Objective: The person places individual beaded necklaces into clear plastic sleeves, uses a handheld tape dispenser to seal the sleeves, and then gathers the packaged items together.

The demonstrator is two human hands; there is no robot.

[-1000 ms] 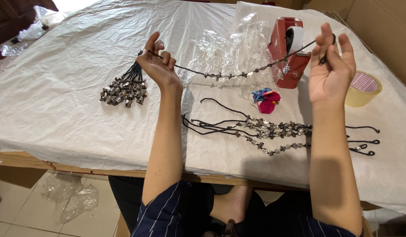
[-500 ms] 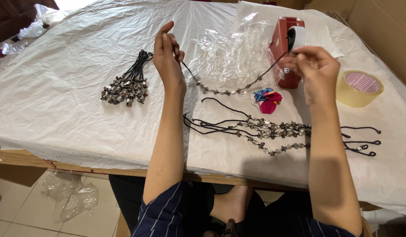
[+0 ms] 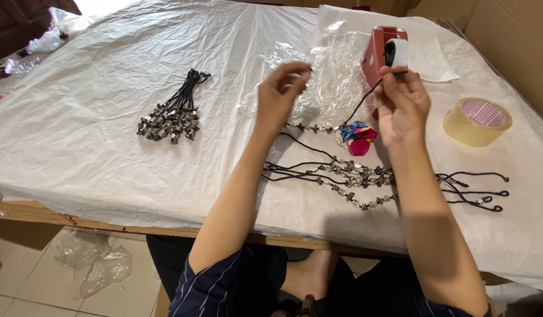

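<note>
My left hand (image 3: 281, 93) and my right hand (image 3: 402, 105) are raised over the table, each pinching one end of a black cord necklace (image 3: 318, 127) with dark stone beads, which sags between them. Below it several more beaded necklaces (image 3: 353, 176) lie stretched out on the white plastic sheet (image 3: 107, 170). A bundle of folded necklaces (image 3: 171, 114) lies to the left. A small bright multicoloured object (image 3: 358, 136) sits just under my right hand.
A red tape dispenser (image 3: 384, 56) stands behind my right hand beside clear plastic bags (image 3: 336, 70). A roll of clear packing tape (image 3: 477, 120) lies at the right. Cardboard (image 3: 506, 35) rises at the far right. Crumpled plastic (image 3: 95, 264) lies on the tiled floor.
My hands have come closer together, from spread wide to about shoulder width. The necklace held between them now sags lower towards the table.
</note>
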